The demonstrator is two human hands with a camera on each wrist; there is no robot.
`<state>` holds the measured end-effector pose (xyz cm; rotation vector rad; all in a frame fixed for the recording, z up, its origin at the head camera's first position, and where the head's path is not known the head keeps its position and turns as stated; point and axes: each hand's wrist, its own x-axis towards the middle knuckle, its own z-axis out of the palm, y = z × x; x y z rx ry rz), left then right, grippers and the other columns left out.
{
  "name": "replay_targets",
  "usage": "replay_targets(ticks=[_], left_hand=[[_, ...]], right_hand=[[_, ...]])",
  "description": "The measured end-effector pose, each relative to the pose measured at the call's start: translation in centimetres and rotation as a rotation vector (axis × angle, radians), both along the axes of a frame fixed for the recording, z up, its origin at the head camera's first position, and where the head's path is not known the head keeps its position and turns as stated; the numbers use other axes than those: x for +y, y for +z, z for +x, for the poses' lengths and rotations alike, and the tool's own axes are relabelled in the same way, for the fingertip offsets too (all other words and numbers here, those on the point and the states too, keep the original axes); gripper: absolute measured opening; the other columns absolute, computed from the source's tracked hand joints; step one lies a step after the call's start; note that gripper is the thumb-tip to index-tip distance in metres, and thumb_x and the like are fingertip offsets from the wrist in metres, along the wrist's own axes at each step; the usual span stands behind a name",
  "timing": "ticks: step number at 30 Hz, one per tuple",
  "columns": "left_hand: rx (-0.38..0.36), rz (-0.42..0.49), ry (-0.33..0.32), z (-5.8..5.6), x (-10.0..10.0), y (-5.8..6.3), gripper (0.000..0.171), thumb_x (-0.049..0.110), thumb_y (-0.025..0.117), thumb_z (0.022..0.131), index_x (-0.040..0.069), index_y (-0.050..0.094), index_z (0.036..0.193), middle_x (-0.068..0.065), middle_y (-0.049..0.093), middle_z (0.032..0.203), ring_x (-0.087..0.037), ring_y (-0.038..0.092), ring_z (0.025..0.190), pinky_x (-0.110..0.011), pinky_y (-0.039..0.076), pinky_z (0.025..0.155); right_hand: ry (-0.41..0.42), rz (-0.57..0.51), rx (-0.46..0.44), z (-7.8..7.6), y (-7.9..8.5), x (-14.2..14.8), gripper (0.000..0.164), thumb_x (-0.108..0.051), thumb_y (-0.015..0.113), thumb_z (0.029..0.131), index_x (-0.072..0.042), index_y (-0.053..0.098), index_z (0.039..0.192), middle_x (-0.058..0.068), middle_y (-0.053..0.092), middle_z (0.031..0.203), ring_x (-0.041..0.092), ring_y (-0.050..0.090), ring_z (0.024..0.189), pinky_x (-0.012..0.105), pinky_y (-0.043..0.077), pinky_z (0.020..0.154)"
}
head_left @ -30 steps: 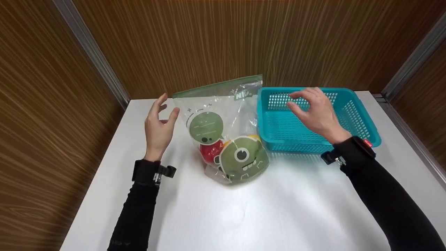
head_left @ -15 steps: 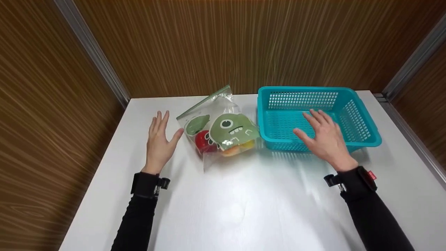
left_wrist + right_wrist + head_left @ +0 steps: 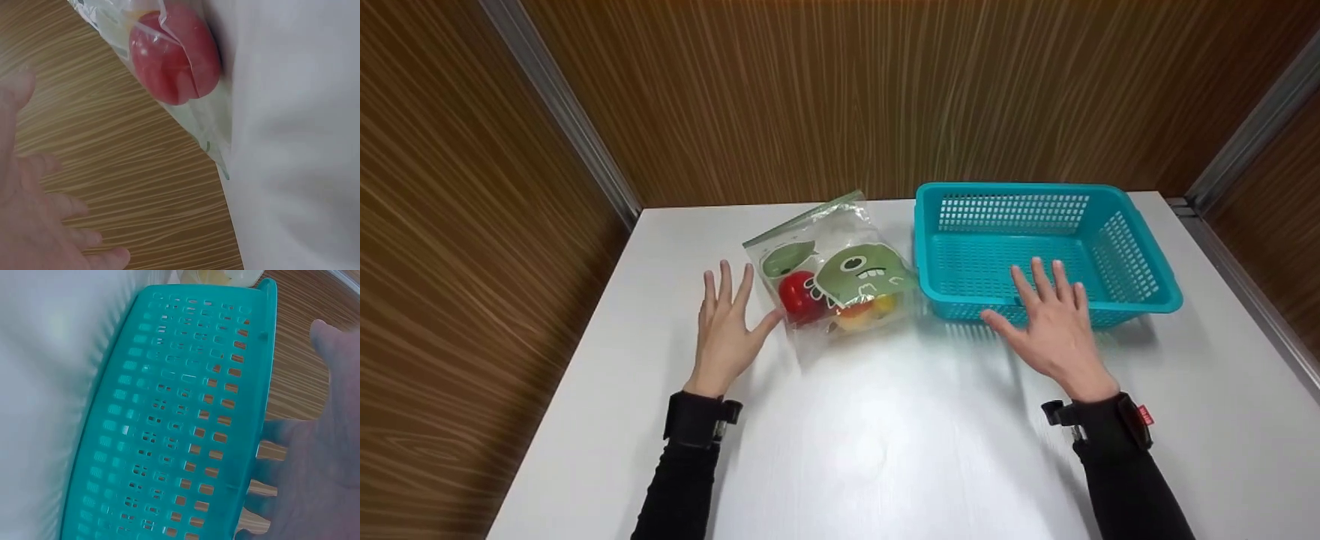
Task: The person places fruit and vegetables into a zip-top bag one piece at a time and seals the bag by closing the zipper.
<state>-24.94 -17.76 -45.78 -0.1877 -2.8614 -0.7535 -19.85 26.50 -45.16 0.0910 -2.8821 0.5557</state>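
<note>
A clear zip bag (image 3: 861,275) with green monster prints lies on the white table, its green zip edge toward the back wall. Inside show a glossy red, lobed fruit or vegetable (image 3: 799,297) and yellow-orange pieces (image 3: 870,310), partly behind the print. My left hand (image 3: 729,337) is spread just left of the bag, thumb near its edge; touching or not I cannot tell. In the left wrist view that red item (image 3: 175,59) shows through the plastic. My right hand (image 3: 1061,337), fingers spread, hovers over the front rim of the teal basket (image 3: 1164,289) and holds nothing.
The perforated basket stands at the table's back right, close beside the bag. Wood-grain panels (image 3: 810,97) rise behind and at both sides. White table surface (image 3: 870,450) stretches in front of the bag and basket.
The bag, upright a second ago, has slumped and now lies down. Both hands have spread their fingers and drawn back toward the person; the left has shifted slightly right.
</note>
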Motion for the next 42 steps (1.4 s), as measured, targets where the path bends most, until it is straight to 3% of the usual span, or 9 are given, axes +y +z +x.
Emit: replay_targets(ticks=[9,20,27,35,42], left_hand=[[-0.052,-0.067,0.004,0.7,0.0,-0.9,0.091,0.071,0.052,0.081,0.029,0.013,0.152,-0.01,-0.005,0.163,-0.038,-0.014,0.15,-0.068,0.008,0.115],[-0.076,-0.132,0.021,1.2,-0.8,-1.0,0.093,0.073,0.049,0.08,0.028,0.014,0.153,-0.012,-0.005,0.163,-0.04,-0.012,0.15,-0.069,0.011,0.114],[-0.083,-0.122,0.023,1.7,-1.0,-1.0,0.092,0.072,0.05,0.081,0.028,0.013,0.153,-0.012,-0.005,0.163,-0.04,-0.012,0.149,-0.069,0.012,0.114],[-0.054,-0.075,-0.074,0.0,1.7,-0.6,0.09,0.066,0.055,0.082,0.028,0.014,0.153,-0.013,-0.002,0.163,-0.04,-0.011,0.149,-0.069,0.011,0.114],[-0.073,-0.07,-0.144,-1.0,3.8,-0.4,0.091,0.069,0.053,0.082,0.029,0.012,0.153,-0.01,-0.004,0.163,-0.038,-0.014,0.149,-0.067,0.011,0.115]], right_hand=[[-0.001,0.033,-0.02,0.3,-0.7,-0.2,0.089,-0.07,0.046,0.085,-0.022,0.016,0.153,0.009,0.003,0.163,0.037,-0.006,0.151,0.065,-0.004,0.116],[-0.003,0.043,-0.028,1.0,-0.8,-0.2,0.091,-0.071,0.047,0.084,-0.021,0.014,0.153,0.01,0.001,0.163,0.036,-0.01,0.151,0.066,-0.005,0.116],[-0.001,0.027,-0.036,1.2,-0.7,-0.3,0.091,-0.071,0.047,0.084,-0.024,0.01,0.153,0.006,-0.004,0.163,0.035,-0.013,0.151,0.063,-0.01,0.116],[-0.104,0.018,-0.029,3.9,0.0,1.7,0.091,-0.069,0.048,0.084,-0.026,0.009,0.153,0.003,-0.006,0.163,0.031,-0.016,0.15,0.063,-0.009,0.117],[-0.167,0.012,-0.016,6.0,0.8,2.9,0.089,-0.068,0.049,0.085,-0.027,0.009,0.153,0.005,-0.003,0.163,0.032,-0.015,0.151,0.063,-0.008,0.117]])
